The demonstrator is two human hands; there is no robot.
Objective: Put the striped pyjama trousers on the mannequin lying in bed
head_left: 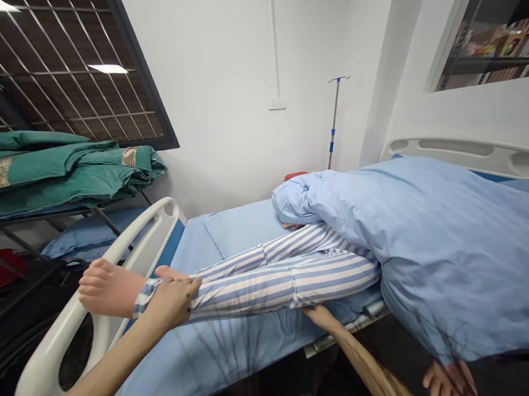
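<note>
A lying figure's legs in blue-and-white striped pyjama trousers (278, 281) stretch across the bed, with the upper body under a pale blue quilt (447, 246). My left hand (172, 302) grips the lower leg at the trouser cuff, just above a bare foot (111, 288). A second foot (167, 272) is partly hidden behind that hand. My right hand (317, 316) is pushed under the leg near the knee, its fingers hidden. Another hand (448, 381) shows at the lower right below the quilt; I cannot tell whose.
The hospital bed has a white footboard (96, 304) and a blue sheet (176, 370). Green folded quilts (56, 169) lie on a rack to the left. An IV pole (335, 122) stands against the wall behind a red object (294, 176).
</note>
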